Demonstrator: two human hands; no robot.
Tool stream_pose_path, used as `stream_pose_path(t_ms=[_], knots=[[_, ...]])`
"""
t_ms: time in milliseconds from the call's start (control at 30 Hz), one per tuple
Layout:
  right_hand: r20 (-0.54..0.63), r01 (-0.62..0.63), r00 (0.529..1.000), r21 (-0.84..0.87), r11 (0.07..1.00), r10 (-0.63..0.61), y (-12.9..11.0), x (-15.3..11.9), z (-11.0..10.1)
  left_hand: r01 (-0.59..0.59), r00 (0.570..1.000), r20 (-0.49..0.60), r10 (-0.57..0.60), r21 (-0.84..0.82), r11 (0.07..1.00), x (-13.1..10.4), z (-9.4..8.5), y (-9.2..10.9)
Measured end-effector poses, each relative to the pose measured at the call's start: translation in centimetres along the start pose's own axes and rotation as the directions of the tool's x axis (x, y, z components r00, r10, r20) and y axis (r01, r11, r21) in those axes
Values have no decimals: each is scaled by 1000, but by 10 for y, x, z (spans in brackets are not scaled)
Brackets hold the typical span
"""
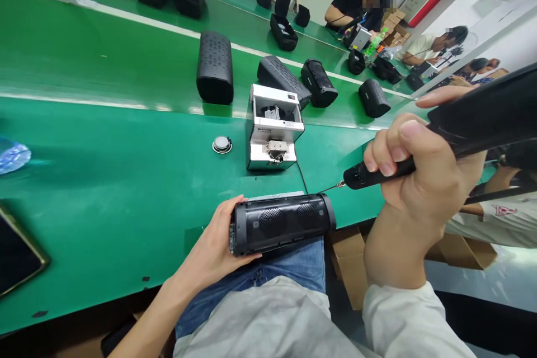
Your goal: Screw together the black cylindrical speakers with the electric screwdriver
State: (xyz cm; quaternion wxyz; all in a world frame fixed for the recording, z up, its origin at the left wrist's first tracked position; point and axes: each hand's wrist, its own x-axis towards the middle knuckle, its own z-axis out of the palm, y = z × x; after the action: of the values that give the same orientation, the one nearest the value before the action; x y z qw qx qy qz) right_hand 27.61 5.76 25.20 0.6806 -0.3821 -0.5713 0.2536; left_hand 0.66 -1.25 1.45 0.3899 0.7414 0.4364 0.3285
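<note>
My left hand (220, 238) is closed around the left end of a black speaker housing (289, 221), which lies on its side at the table's front edge above my lap. Perforated patches and small holes show on the side facing me. My right hand (423, 162) grips a black electric screwdriver (377, 174), raised to the right. Its thin bit points left and its tip is near the housing's upper right edge; whether it touches I cannot tell. Beyond the housing stands a silver screw feeder (274, 128). A round speaker driver (222, 144) lies left of the feeder.
Several black speakers, one of them upright (215, 67), stand or lie on the green conveyor belt (104, 61) beyond the table. A dark phone-like device (19, 251) rests at left. Cardboard boxes (348, 274) sit below at right. Other people (356, 3) work farther along the line.
</note>
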Motion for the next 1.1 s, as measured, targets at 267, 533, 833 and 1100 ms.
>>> stream_pose_path(t_ms=[267, 533, 833, 1100], knots=[[62, -99, 993, 56, 993, 96, 34, -24, -12, 25, 1000, -11, -25, 3, 1000, -1, -1, 3], [123, -68, 991, 123, 990, 52, 50, -47, -20, 71, 997, -26, -72, -19, 997, -7, 2, -2], [165, -71, 985, 169, 983, 43, 53, -45, -17, 77, 996, -50, -79, -52, 996, -7, 5, -4], [296, -119, 953, 166, 979, 66, 30, -11, -20, 18, 1000, -11, -18, 10, 1000, 0, 1, 2]])
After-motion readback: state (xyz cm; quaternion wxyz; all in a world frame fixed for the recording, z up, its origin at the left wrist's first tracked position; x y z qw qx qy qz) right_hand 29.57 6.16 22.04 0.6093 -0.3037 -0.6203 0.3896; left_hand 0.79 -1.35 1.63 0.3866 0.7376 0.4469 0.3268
